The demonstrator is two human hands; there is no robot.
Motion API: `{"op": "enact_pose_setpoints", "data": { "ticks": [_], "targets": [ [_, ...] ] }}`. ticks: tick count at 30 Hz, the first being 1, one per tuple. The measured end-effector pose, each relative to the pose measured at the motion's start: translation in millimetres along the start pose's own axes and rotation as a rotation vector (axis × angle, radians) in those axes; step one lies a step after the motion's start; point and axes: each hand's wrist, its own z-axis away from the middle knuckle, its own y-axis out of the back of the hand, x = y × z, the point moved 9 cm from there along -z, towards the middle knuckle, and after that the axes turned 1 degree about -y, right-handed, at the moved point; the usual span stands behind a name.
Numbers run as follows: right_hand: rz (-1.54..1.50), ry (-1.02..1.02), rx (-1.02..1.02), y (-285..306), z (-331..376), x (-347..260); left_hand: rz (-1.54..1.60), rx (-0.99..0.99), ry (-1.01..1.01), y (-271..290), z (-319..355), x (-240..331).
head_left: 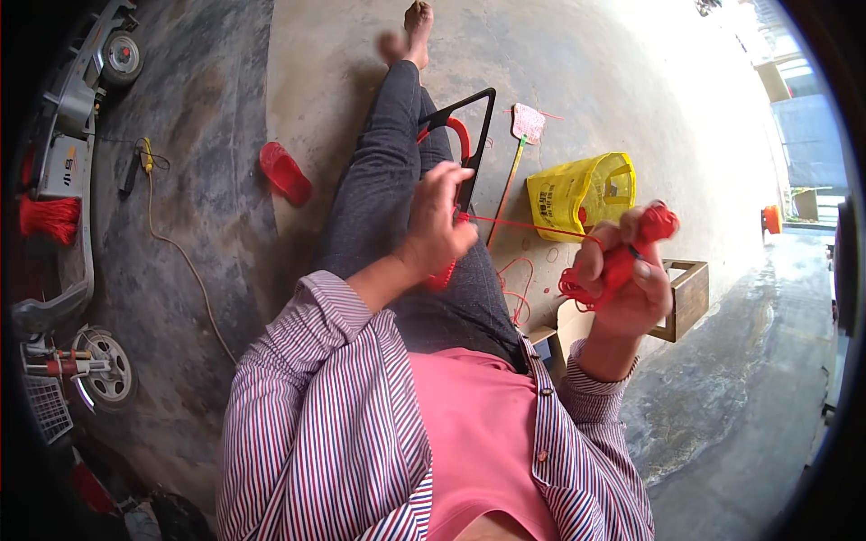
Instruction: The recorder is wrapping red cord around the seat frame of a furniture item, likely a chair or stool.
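My left hand (435, 225) is closed at the near end of a black angular frame (492, 113) that lies over my legs. Inside the frame shows a curved red band (464, 135). Red knotted cordwork (440, 278) hangs just below the left fingers. My right hand (631, 288) is raised to the right, its fingers wrapped round a bundle of red cord (658, 222) with loose loops trailing. A single red strand (532, 225) runs nearly straight between the two hands. Both hands are slightly blurred, and the exact grip of the left fingertips is hidden.
To the right stand a yellow plastic bag (564, 194) and a wooden box frame (690, 302); a fly swatter (527, 126) lies beyond my legs. A red slipper (286, 173) and a cable (185, 270) are on the left floor, near a wheeled vehicle (63, 167).
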Motion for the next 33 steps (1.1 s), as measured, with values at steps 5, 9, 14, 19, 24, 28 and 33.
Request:
{"op": "enact_pose_setpoints", "data": {
  "ticks": [5,9,14,19,24,28,33],
  "targets": [
    [0.320,-0.002,-0.426,-32.7,-8.0,23.7,0.027,-0.058,-0.105,14.4,-20.1,31.9],
    [1.263,0.011,-0.350,8.9,-24.3,97.2,0.328,-0.046,0.584,23.0,-4.0,-58.0],
    [1.270,-0.283,-0.250,15.7,-32.8,157.6,0.533,-0.320,0.942,-12.1,41.0,-65.5],
    [1.084,-0.266,-0.076,31.9,-32.4,161.6,0.157,-0.094,0.392,19.8,3.5,-36.0],
    [0.534,-0.139,0.052,28.3,-29.1,144.5,-0.016,0.088,-0.027,54.4,-23.1,47.5],
    [1.038,0.213,-0.094,2.3,-30.3,115.3,0.264,-0.046,0.007,35.9,-34.6,48.9],
    [0.144,-0.049,0.272,56.1,-32.7,88.5,0.960,-0.247,0.849,-5.1,-7.6,-22.7]
  ]
}}
